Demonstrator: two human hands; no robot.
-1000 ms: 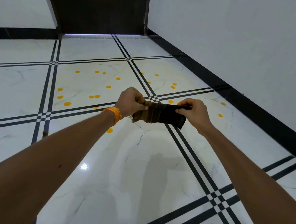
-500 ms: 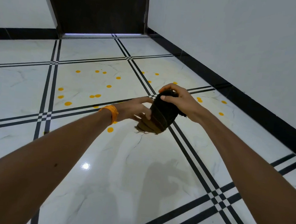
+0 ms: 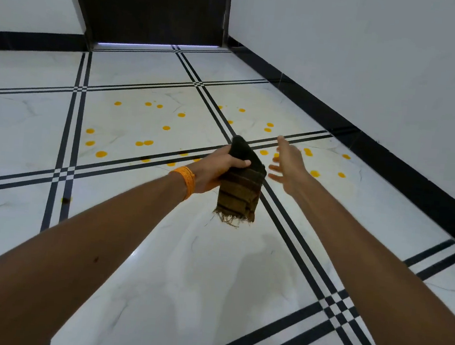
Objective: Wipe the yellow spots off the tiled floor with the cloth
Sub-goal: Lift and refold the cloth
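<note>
Cloth (image 3: 240, 190) is showing black up top, olive-brown w/ dark maroon stripes lower down & a tan fringe. Floor (image 3: 182, 266) is reading glossy white w/ faint grey veins, crossed by paired black lines making small b/w checks at crossings, w/ yellow spots (image 3: 101, 154) dotting it. Wristband (image 3: 184, 180) is showing orange; skirting (image 3: 389, 167) is running black under pale grey walls (image 3: 372, 61), door (image 3: 154, 4) dark brown.

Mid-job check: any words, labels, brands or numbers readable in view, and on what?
None. The cloth in the left hand shows only stripes; the orange wristband, floor, wall and door bear no writing.
</note>
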